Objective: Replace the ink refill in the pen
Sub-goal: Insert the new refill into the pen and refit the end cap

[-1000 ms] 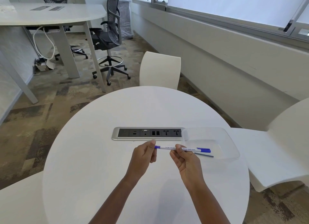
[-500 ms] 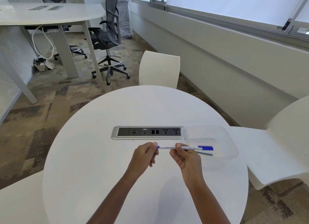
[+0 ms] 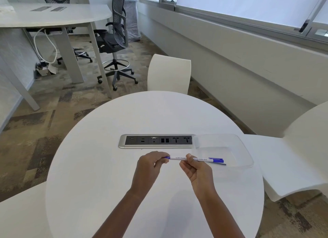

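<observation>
Now pinching white pen [image 3: 179,158] level above round table [image 3: 106,166]: left hand [image 3: 150,164] at nine-o'clock tip, right hand [image 3: 194,168] mid-barrel.

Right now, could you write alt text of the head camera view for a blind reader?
Two bare hands hold a white pen level above a round white table: left hand pinching its blue end, right hand gripping the barrel. A clear tray sits behind, beside a socket panel.
</observation>
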